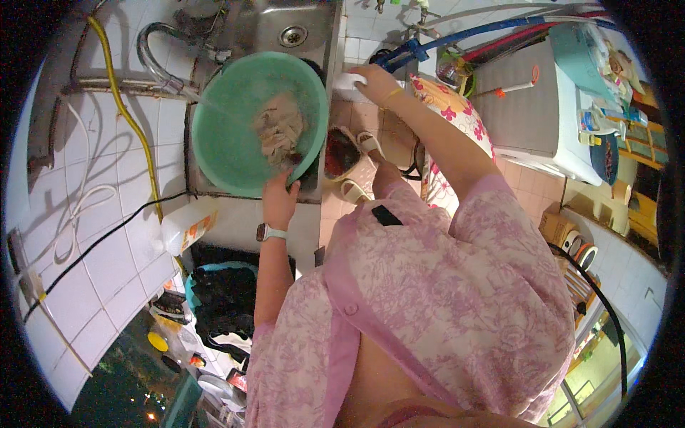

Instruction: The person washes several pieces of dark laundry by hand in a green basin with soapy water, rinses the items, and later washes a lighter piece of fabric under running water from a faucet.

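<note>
A round green basin (214, 146) sits in the metal sink, with a wet, crumpled beige cloth (280, 125) inside. From the curved chrome faucet (153, 68) at the left, a thin stream runs into the basin. My left hand (280, 200), with a watch on its wrist, reaches over the basin's near rim. Its fingers are bent by the cloth's near end, where a small dark patch shows; what they grip is hidden. Beyond the basin's right side, my right hand (377, 85) is closed around a small white object (349, 80) of unclear kind.
The sink's drain (292, 36) shows behind the basin. At right stand a white appliance (524, 107) and a flower-patterned cover (446, 100). Below the counter edge are my sandalled feet and a dark-filled bin (342, 153). Dark clothes (225, 299) lie at the lower left.
</note>
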`<state>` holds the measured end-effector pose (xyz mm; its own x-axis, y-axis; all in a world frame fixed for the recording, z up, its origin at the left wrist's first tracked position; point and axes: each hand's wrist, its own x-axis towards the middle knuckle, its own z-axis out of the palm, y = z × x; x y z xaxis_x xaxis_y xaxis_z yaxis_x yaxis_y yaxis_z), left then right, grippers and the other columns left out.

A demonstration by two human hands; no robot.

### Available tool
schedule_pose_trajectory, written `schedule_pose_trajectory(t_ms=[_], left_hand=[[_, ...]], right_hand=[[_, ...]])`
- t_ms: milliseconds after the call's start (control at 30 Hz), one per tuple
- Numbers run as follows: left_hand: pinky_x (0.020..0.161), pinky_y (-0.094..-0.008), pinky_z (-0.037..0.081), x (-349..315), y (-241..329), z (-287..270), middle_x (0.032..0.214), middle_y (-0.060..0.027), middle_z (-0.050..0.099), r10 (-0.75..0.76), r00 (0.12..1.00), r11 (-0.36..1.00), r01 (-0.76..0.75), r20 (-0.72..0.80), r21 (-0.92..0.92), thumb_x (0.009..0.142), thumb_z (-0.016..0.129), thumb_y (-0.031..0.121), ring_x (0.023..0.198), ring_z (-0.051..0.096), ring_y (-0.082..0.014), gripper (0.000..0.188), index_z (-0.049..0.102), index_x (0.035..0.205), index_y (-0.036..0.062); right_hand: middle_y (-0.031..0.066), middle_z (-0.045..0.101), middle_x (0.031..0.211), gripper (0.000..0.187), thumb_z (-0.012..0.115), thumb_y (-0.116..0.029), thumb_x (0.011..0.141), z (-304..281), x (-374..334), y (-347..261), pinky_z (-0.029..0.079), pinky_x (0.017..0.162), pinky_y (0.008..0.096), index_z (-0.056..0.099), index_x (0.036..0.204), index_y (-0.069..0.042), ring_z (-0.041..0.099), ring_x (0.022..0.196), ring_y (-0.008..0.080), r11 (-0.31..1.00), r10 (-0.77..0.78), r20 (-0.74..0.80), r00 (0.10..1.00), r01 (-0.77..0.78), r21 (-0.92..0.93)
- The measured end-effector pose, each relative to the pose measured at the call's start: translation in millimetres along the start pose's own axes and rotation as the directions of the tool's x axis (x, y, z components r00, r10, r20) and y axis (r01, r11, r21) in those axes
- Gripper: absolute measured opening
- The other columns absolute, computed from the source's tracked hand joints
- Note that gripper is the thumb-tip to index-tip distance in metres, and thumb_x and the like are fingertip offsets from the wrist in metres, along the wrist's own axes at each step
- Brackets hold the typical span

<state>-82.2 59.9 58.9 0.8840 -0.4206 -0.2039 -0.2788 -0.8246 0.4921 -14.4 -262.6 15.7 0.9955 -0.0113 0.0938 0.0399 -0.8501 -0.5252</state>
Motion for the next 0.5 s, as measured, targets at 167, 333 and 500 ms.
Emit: schedule_pose_trajectory(t_ms=[167, 333, 500], left_hand=[[0.075, -0.0392, 0.037, 1.5, 4.9, -4.2, 0.089, -0.0169, 0.055, -0.032, 0.999, 0.998, 0.034, 0.030, -0.054, 0.070, 0.058, 0.015, 0.083, 0.050, -0.0333, 0.028, 0.054, 0.094, 0.0018], [0.075, -0.0398, 0.037, -5.6, 2.9, -10.1, 0.090, -0.0157, 0.054, -0.106, 0.990, 0.994, 0.106, 0.098, -0.004, 0.065, 0.061, 0.011, 0.084, 0.048, -0.0339, 0.031, 0.052, 0.094, 0.0025], [0.076, -0.0396, 0.035, -12.4, -3.5, -9.0, 0.090, -0.0136, 0.051, -0.154, 0.970, 0.988, 0.154, 0.186, 0.010, 0.059, 0.064, 0.008, 0.086, 0.046, -0.0329, 0.035, 0.051, 0.091, 0.0035]], right_hand=[[0.0159, 0.055, 0.088, 0.023, 0.051, -0.019, 0.073, -21.5, -56.8, 83.9, 0.040, 0.077, 0.0364, 0.054, 0.093, -0.008, 0.050, 0.089, 0.0306, 0.908, 0.362, 0.194, 0.912, -0.298, -0.296], [0.0121, 0.053, 0.098, 0.019, 0.050, -0.015, 0.071, -13.8, -122.8, 111.6, 0.041, 0.075, 0.0374, 0.058, 0.087, -0.008, 0.051, 0.090, 0.0261, 0.762, 0.564, 0.518, 0.643, -0.164, -0.626], [0.0098, 0.052, 0.099, 0.020, 0.049, -0.022, 0.072, 90.6, -198.8, 200.1, 0.035, 0.083, 0.0355, 0.060, 0.083, -0.010, 0.044, 0.099, 0.0236, 0.812, 0.340, 0.881, 0.329, 0.370, -0.451]])
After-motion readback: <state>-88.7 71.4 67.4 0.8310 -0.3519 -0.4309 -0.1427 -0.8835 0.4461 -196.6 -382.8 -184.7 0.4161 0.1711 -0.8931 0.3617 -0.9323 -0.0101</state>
